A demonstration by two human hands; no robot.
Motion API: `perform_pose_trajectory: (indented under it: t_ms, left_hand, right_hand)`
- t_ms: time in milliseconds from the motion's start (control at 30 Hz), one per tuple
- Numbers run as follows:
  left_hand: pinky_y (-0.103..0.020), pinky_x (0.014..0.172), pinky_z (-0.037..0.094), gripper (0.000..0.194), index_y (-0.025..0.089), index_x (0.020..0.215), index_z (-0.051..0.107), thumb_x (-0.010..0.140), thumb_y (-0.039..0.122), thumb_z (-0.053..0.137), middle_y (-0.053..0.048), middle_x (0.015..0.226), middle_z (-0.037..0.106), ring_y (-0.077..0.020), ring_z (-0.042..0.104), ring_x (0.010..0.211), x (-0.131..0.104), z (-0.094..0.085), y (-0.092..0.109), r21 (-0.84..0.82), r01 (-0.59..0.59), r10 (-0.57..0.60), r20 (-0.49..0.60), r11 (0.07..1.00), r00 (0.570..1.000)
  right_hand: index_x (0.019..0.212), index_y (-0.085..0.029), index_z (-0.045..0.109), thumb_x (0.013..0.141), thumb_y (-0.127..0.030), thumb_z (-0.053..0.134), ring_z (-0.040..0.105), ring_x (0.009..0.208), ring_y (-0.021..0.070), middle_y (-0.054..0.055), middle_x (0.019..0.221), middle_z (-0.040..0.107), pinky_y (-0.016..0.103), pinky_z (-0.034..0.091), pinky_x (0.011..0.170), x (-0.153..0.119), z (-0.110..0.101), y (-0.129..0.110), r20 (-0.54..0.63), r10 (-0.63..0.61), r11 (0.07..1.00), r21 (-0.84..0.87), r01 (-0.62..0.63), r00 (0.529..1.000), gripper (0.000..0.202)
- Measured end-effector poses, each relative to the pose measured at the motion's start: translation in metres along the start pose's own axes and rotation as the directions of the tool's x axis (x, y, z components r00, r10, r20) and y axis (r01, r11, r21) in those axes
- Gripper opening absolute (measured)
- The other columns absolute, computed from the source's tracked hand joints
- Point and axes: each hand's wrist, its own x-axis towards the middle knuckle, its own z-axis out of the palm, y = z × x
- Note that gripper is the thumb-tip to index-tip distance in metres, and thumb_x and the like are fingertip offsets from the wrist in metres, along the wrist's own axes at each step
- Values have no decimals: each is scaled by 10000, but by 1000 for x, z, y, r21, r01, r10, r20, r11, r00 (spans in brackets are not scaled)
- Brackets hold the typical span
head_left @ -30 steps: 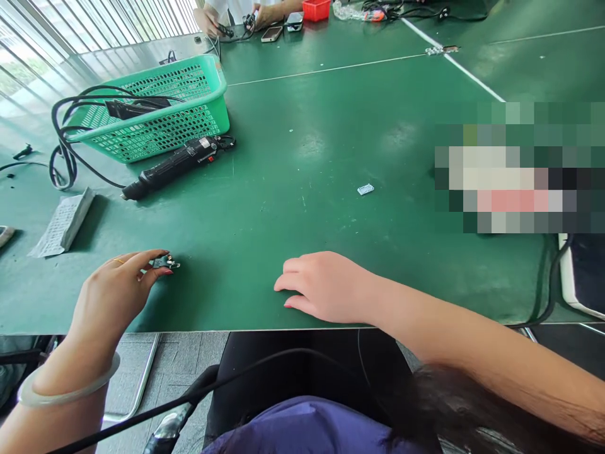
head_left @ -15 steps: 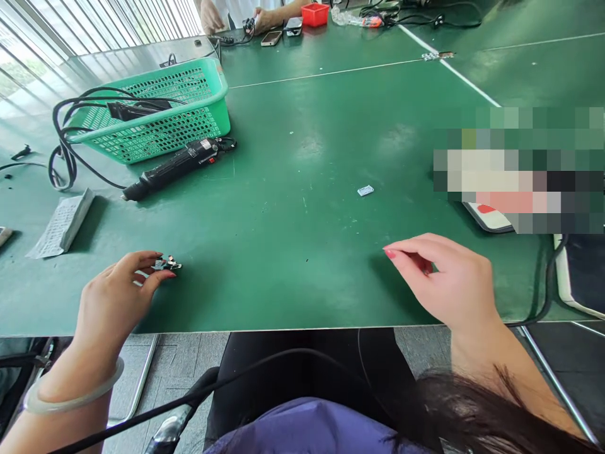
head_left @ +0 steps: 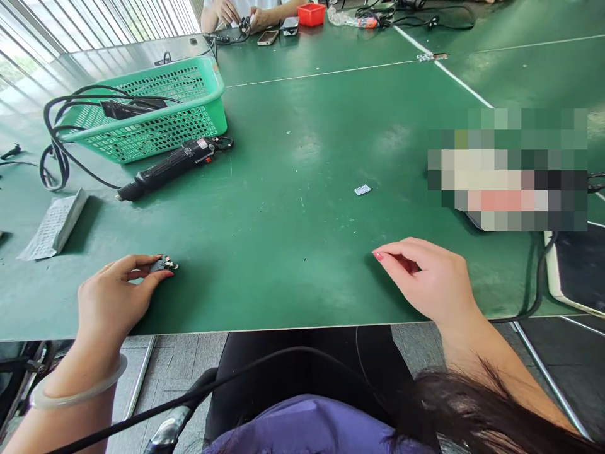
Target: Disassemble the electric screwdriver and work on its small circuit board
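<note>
Left hand (head_left: 111, 293), eight o'clock, is pinching a small metal-pronged component (head_left: 163, 265); right hand (head_left: 428, 277), four o'clock, is pressing thumb to forefinger. Electric screwdriver (head_left: 167, 170) is lying at ten.

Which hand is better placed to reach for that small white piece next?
Probably the right hand: it is much nearer the small white piece, and no object shows in its pinch. The left hand is farther off and holds a small metallic part.
</note>
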Motion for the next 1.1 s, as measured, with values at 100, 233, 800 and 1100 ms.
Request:
perform_pose_trajectory:
  t_ms: [100, 233, 800, 1100]
  left_hand:
    - [-364, 910, 497, 345, 247, 982, 703, 754, 488, 609, -14, 959, 757, -227, 689, 928, 1, 1, -1, -18, 42, -41, 11, 999, 999]
    - [-359, 896, 497, 431, 266, 1077, 724, 766, 527, 582, -8, 989, 757, -231, 681, 915, -1, -1, 2, 12, 126, -127, 65, 992, 990]
    - [-385, 900, 511, 435, 258, 1067, 729, 718, 500, 632, 1, 929, 764, -223, 686, 823, 2, -8, 2, 0, 185, -183, 121, 983, 976]
    - [-392, 1026, 462, 266, 235, 1029, 617, 819, 360, 512, -28, 1235, 696, -233, 647, 1158, -8, -4, 5, -151, 83, -63, 133, 985, 989]
  right_hand:
    - [803, -216, 694, 898, -250, 576, 513, 510, 90, -10, 717, 683, 248, 403, 519, 0, 0, 0, 21, -7, 1000, 4, 7, 1000, 155]
    - [802, -213, 695, 898, -255, 578, 515, 517, 91, -9, 716, 683, 241, 409, 527, 0, 1, 0, 12, -6, 1000, 8, 6, 1000, 157]
    - [812, -222, 700, 902, -258, 582, 523, 523, 93, -7, 735, 693, 247, 420, 525, -1, 2, 1, 8, -18, 1000, 0, 18, 1000, 153]
    - [813, -223, 702, 899, -257, 587, 534, 524, 84, -15, 747, 698, 241, 420, 527, -2, 2, 2, 13, -25, 1000, -4, 25, 1000, 148]
